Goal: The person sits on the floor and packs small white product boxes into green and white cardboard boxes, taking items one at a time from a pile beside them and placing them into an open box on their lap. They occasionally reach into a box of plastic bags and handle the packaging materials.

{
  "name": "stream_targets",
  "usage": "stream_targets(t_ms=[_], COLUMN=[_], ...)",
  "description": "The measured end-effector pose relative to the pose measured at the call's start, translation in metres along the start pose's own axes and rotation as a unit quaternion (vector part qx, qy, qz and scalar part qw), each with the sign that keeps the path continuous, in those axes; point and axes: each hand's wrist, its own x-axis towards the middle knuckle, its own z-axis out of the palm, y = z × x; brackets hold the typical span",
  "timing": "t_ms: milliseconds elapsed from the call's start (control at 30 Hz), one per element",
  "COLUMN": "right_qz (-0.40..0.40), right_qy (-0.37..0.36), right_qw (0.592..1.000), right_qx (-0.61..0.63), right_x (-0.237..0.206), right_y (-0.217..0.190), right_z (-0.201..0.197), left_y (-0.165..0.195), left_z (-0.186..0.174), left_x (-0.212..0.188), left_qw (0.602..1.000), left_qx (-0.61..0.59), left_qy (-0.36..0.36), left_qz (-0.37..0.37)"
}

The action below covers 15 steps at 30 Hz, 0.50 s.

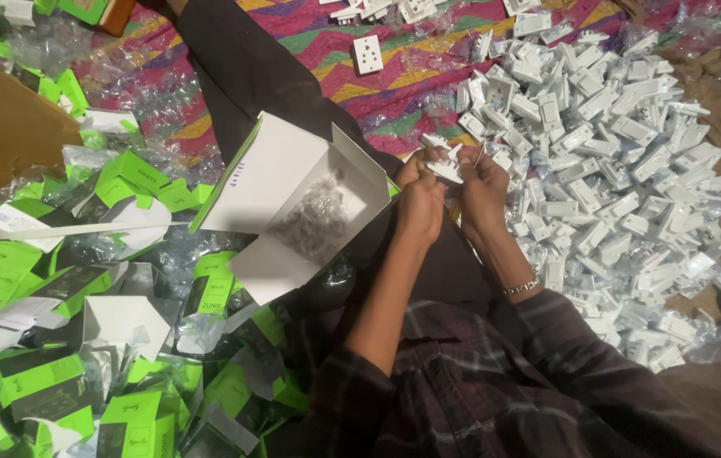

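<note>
- Person sits on the floor, both hands raised together at lap height, right in the middle of the view.
- Left hand and right hand each pinch the same small white plastic socket part, one hand to each end; fingers clenched on it, likely so it can be turned and looked over.
- Metal bracelet on the right wrist; one only.
- Open white carton sits just beside the left hand, flaps up, mouth tilted toward the person, apparently for easy reach. Inside, a heap of clear plastic bags; too tangled to count.
- Pile of white socket parts spreads near the right hand, many dozens, too many to count.
- Green and black packaging boxes litter the floor on the left, well over a dozen, mostly flattened or torn.
- One white socket plate lies alone on the patterned cloth beyond.
</note>
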Motion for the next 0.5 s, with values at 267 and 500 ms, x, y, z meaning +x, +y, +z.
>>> stream_targets(t_ms=[267, 500], right_qz=[0.07, 0.046], right_qy=[-0.199, -0.133], right_qw=[0.974, 0.988], right_qx=[0.079, 0.067], right_x=[-0.015, -0.017], right_y=[-0.027, -0.035], right_z=[-0.027, -0.03], left_y=[0.005, 0.012], left_z=[0.005, 0.023], left_x=[-0.002, -0.017], left_qw=[1.0, 0.975], left_qx=[0.0, 0.215], left_qy=[0.008, 0.004], left_qz=[-0.011, 0.052])
